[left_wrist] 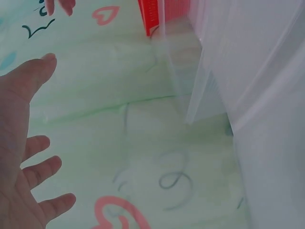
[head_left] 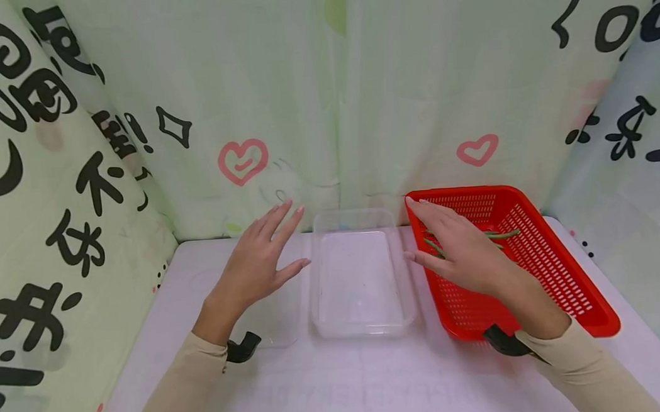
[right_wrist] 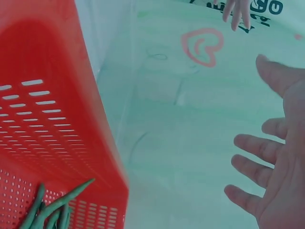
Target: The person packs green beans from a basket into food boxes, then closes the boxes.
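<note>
My left hand (head_left: 254, 261) hovers left of the clear plastic container (head_left: 404, 289), fingers spread and thumb pointing toward it. My right hand (head_left: 469, 251) is held over the left side of the red plastic basket (head_left: 561, 274), its fingers straight and apart. Neither hand holds anything. Several slender green beans (right_wrist: 59, 205) lie at the bottom of the basket in the right wrist view; in the head view the right hand partly hides the beans (head_left: 504, 234). No contents show in the clear container.
A flat, clear plastic piece (head_left: 277, 322), like a lid or shallow tray, lies left of the container, partly under the left arm in view. A pale curtain (head_left: 299, 75) with hearts and black characters rises behind the white table (head_left: 364, 386) and along both sides.
</note>
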Tool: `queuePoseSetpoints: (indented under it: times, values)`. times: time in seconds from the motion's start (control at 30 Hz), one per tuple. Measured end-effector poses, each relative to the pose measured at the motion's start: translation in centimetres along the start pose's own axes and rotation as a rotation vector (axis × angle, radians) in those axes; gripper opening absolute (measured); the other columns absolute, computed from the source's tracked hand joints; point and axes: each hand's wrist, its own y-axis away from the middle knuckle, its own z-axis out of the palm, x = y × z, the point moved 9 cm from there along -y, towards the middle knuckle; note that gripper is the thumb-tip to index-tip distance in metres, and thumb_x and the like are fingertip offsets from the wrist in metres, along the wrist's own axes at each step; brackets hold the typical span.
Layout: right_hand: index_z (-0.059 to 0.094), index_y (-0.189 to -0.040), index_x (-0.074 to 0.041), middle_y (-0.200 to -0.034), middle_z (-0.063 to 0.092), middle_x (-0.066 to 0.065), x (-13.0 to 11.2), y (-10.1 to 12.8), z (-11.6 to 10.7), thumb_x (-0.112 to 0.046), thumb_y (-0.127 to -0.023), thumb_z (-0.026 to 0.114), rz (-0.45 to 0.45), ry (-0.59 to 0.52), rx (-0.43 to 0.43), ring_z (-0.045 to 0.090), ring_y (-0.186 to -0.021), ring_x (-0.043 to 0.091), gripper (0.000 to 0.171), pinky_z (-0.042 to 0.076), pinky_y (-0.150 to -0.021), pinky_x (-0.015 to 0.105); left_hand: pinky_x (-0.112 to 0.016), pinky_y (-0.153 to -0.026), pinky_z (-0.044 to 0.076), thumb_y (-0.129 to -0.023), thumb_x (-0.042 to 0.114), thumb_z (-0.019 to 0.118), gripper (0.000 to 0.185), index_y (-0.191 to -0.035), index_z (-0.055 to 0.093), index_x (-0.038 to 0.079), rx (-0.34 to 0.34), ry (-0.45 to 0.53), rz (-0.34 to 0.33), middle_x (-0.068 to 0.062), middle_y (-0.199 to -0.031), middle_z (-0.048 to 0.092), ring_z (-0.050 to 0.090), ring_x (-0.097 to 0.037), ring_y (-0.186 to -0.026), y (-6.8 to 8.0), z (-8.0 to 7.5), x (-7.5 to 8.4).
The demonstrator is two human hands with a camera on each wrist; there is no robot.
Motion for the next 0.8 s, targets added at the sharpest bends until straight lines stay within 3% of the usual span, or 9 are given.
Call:
queuePoseSetpoints:
  times: [0.1,0.27,0.37,0.5,0.63,0.8]
  values:
    - [0.025,-0.162,-0.021,-0.161,0.036,0.009,0.4,0.1,-0.3,-0.037,-0.095,0.071,0.043,-0.086,0.012,0.035,-0.146,0.031,0.083,0.038,-0.113,0.059,-0.049,-0.112,0.043,-0.088,0.035,0.080,0.088,-0.159,0.034,0.010,0.045,0.049,-0.011,-0.017,-0.157,0.040,0.046,-0.035,-0.139,0.0,-0.4,-0.3]
    - [0.036,-0.158,-0.018,-0.155,0.045,0.007,0.3,0.3,-1.4,-0.022,-0.094,0.074,0.014,-0.202,0.091,0.041,-0.142,0.030,0.075,0.043,-0.109,0.056,-0.046,-0.104,0.051,-0.087,0.026,0.081,0.085,-0.158,0.036,0.011,0.088,0.131,-0.075,-0.016,-0.151,0.046,0.049,-0.033,-0.135,0.3,-1.0,-1.0]
    - [0.036,-0.158,-0.019,-0.150,0.052,0.006,0.2,0.5,-1.9,-0.017,-0.093,0.075,-0.006,-0.270,0.128,0.047,-0.139,0.026,0.076,0.045,-0.111,0.033,-0.045,-0.100,0.053,-0.087,0.021,0.082,0.085,-0.157,0.037,0.010,0.115,0.192,-0.105,-0.016,-0.147,0.049,0.050,-0.032,-0.134,0.4,-1.3,-1.5]
    - [0.035,-0.159,-0.026,-0.144,0.058,0.004,0.7,0.7,-2.3,-0.020,-0.094,0.073,0.029,-0.358,0.137,0.055,-0.132,0.024,0.075,0.039,-0.099,0.006,-0.046,-0.100,0.053,-0.087,0.016,0.082,0.084,-0.157,0.036,0.009,0.132,0.271,-0.145,-0.016,-0.140,0.054,0.056,-0.030,-0.126,0.7,-1.5,-2.3]
    - [0.038,-0.157,-0.031,-0.139,0.061,-0.001,1.3,0.9,-2.4,-0.020,-0.096,0.071,0.083,-0.436,0.133,0.060,-0.125,0.018,0.070,0.043,-0.095,0.005,-0.048,-0.096,0.055,-0.088,0.013,0.080,0.085,-0.159,0.033,0.011,0.100,0.362,-0.205,-0.015,-0.134,0.059,0.063,-0.030,-0.118,1.0,-1.0,-3.2]
    - [0.038,-0.157,-0.029,-0.131,0.065,-0.001,1.6,1.2,-2.7,-0.014,-0.097,0.068,0.086,-0.513,0.123,0.062,-0.118,0.007,0.068,0.047,-0.094,0.009,-0.050,-0.091,0.057,-0.090,0.009,0.077,0.088,-0.162,0.026,0.015,0.037,0.545,-0.302,-0.013,-0.126,0.066,0.070,-0.028,-0.107,1.5,0.4,-4.5]
